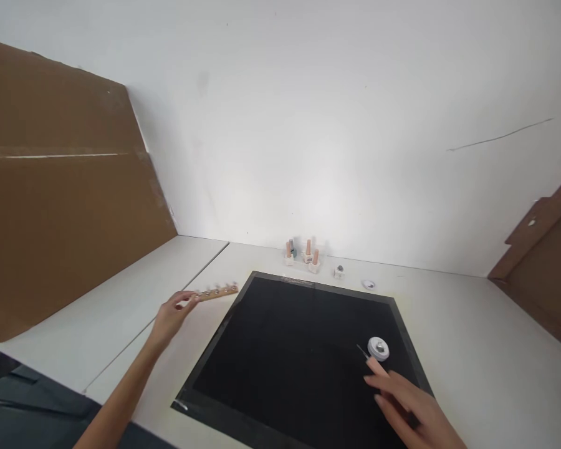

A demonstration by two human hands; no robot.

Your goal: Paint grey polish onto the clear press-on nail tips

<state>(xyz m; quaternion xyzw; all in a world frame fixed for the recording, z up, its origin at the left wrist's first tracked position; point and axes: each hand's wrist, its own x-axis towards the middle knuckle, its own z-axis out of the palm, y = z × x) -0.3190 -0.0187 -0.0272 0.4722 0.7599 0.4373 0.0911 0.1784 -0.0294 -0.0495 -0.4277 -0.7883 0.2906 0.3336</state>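
My left hand (pixel 174 313) reaches to the left of a black mat (pixel 290 349) and pinches the near end of a thin wooden strip (pixel 217 292) with several small metal pieces along it. My right hand (pixel 409 408) lies over the mat's near right part, fingers stretched out and apart, the fingertip just short of a small white round container (pixel 378 348) with a metal centre. A thin dark pin-like piece (pixel 362 352) lies beside that container.
Small bottles on white bases (pixel 303 252) stand by the white wall, with a small cube-shaped piece (pixel 339 271) and a little round cap (pixel 368 284) next to them. Brown cardboard (pixel 60 206) leans at the left, a brown panel (pixel 542 262) at the right.
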